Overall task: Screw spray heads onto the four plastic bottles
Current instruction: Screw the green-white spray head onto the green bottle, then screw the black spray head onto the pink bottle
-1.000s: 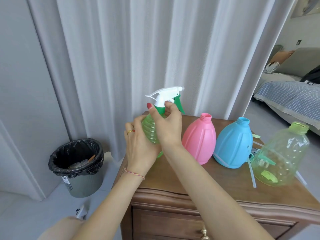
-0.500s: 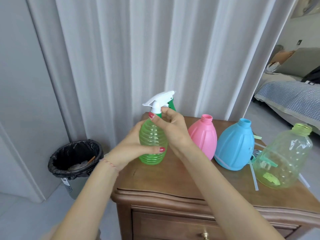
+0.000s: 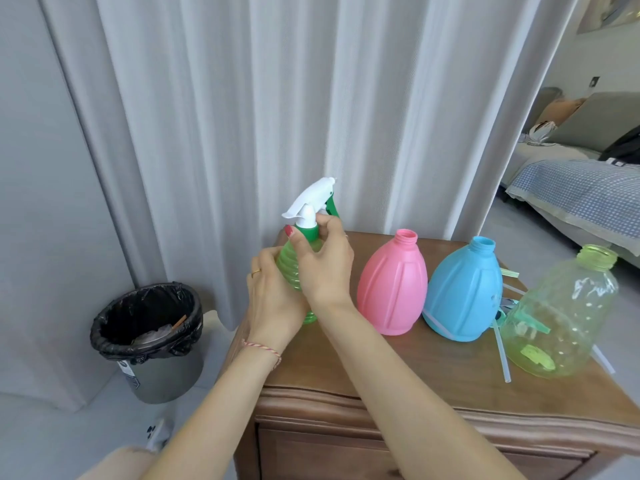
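At the lower left of the frame a bin (image 3: 147, 337) with a black bag stands on the floor, next to the long pale curtain (image 3: 277, 116). A bit right of it, near the middle of the frame, my left hand (image 3: 273, 299) is wrapped around the ribbed green bottle (image 3: 289, 268) and holds it tight. There is a gold ring on one finger and a thin string band on my wrist. The bottle stands at the back left part of the wooden worktop (image 3: 398, 368). My right hand (image 3: 325, 261) is closed around the neck of the same bottle, and my fingers pinch the green collar of the spray head (image 3: 310, 207). The spray head is white on top with a green trigger, and it sits on the bottle's mouth. I cannot tell how far it is screwed on. Just right of my hands stands the pink bottle (image 3: 393, 285), open at the top. Next to it is the blue bottle (image 3: 462, 289), also open. At the right side of the frame is the big clear green bottle (image 3: 561, 313), open too. Some thin clear tubes (image 3: 500, 351) lie on the worktop near it. Through the clear bottle I see green bits, but they are blurry. In the upper right of the frame there is a bed (image 3: 585, 192) with a blue checked cover.
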